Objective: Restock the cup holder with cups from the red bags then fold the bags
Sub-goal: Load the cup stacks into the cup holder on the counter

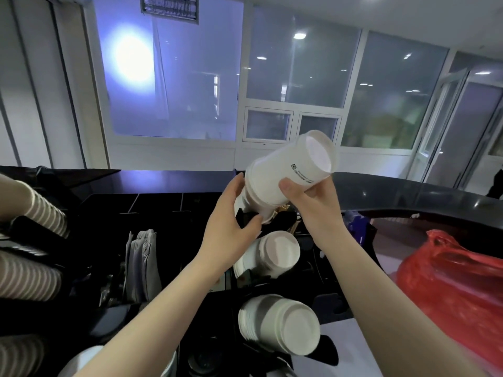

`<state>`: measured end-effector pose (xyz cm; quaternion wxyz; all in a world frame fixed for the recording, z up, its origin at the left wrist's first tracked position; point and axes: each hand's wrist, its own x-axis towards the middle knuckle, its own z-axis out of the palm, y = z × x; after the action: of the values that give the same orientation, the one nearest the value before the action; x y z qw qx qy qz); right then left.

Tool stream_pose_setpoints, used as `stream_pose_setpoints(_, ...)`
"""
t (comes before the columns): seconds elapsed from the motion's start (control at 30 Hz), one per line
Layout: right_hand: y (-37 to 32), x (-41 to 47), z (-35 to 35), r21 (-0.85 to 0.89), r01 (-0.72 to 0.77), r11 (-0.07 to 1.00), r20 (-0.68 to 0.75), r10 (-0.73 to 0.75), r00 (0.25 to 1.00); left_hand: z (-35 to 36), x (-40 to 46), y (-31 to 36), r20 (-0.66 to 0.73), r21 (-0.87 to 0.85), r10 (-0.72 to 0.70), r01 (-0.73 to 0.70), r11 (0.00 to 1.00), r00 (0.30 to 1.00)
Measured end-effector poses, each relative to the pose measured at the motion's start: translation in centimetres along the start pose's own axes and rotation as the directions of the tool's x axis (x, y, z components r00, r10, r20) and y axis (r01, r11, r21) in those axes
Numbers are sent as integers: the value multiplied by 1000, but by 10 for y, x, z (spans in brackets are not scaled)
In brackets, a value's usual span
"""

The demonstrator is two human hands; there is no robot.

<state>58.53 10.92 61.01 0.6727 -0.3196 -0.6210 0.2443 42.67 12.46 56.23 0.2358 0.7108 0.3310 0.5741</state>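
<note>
Two hands guiding a stack of white cups (283,175) into the black cup holder (152,202).
The red bag (451,278) lies well right of the fingers. Below them, a nearer cup stack (280,325) and a middle cup stack (269,254) sit in holder slots. The right hand (313,205) curls around the held stack's upper part; the left hand (231,213) grips its lower end at the holder.

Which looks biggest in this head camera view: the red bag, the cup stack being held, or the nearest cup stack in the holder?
1. Red bag, largest though partly cut off.
2. and 3. Held cup stack and nearest stack in the holder look alike; the nearer one gains from closeness to the camera, so no ranking.
</note>
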Motion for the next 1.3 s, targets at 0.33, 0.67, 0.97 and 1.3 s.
stream_pose_setpoints(0.33, -35, -47, -20, 93, -35, 995, 19, 33, 999, 11, -43, 53, -135, -202, -14, -14, 979, 991)
stream_pose_setpoints(0.67, -44, -123, -52, 196, -125, 973, 31, 121, 992, 27, -138, 80, -125, -235, -162, 129, 963, 979)
stream_pose_setpoints(0.97, -51, -200, -71, 158, -237, 959, -123, 257, 958, 17, -198, 89, -4, -192, -254, 248, 950, 967)
stream_pose_setpoints(1.3, -35, -279, -56, -408, -328, 852, -177, 279, 944, -21, -252, 86, 21, -117, -506, 505, 855, 862)
